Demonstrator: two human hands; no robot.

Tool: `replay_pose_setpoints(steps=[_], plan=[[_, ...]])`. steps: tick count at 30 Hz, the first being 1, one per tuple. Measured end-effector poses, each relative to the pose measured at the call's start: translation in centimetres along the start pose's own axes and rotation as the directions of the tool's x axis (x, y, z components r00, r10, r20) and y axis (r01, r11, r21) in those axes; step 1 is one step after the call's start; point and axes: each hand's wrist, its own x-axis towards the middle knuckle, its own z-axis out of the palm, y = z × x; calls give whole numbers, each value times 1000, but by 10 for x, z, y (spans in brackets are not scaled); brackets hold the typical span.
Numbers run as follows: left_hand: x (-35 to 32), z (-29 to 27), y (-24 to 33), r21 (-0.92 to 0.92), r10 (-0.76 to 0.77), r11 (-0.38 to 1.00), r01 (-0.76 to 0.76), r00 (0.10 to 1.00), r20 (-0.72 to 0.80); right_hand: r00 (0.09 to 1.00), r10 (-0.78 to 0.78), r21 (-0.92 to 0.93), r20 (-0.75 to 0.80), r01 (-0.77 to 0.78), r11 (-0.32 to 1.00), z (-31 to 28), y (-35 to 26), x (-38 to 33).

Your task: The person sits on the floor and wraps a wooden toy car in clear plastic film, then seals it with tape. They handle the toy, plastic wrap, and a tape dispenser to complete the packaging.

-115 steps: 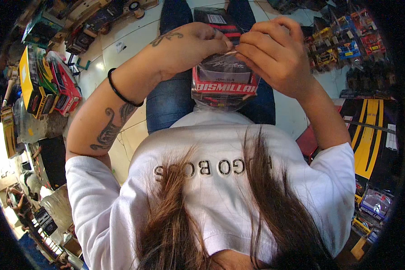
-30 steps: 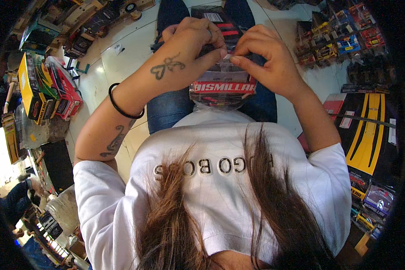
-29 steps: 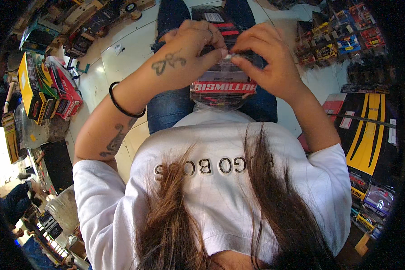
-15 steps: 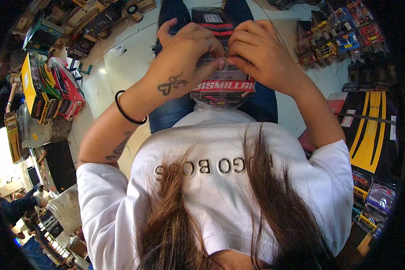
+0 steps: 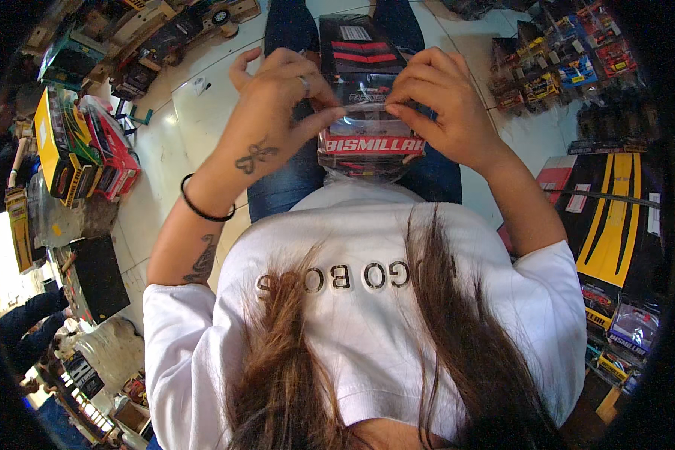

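A black toy truck [image 5: 356, 66] with red stripes and a red front band rests between my thighs, wrapped in clear plastic [image 5: 367, 166]. Across its top, a thin edge of that plastic is stretched between both hands. My left hand [image 5: 285, 90] pinches one end of the edge between thumb and fingers, with its little finger raised. At the other end, my right hand [image 5: 439, 101] has its thumb and fingertips closed on the same edge. The truck's underside is hidden.
Yellow and red toy trucks [image 5: 67, 150] stand on the tiled floor at left. Several wrapped toys [image 5: 562, 64] are stacked at far right, and a long black and yellow toy [image 5: 613, 217] lies nearer. Other people's legs [image 5: 34, 319] show at lower left.
My hands have drawn apart, the left one moving left and the right slightly right. More of the truck's top shows between them, with the plastic edge pulled straight.
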Motion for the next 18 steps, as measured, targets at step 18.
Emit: replay_pose_setpoints(steps=[18], plan=[[24, 21, 7, -181, -102, 976, 118, 990, 96, 997, -49, -67, -57, 45, 997, -8, 3, 10]])
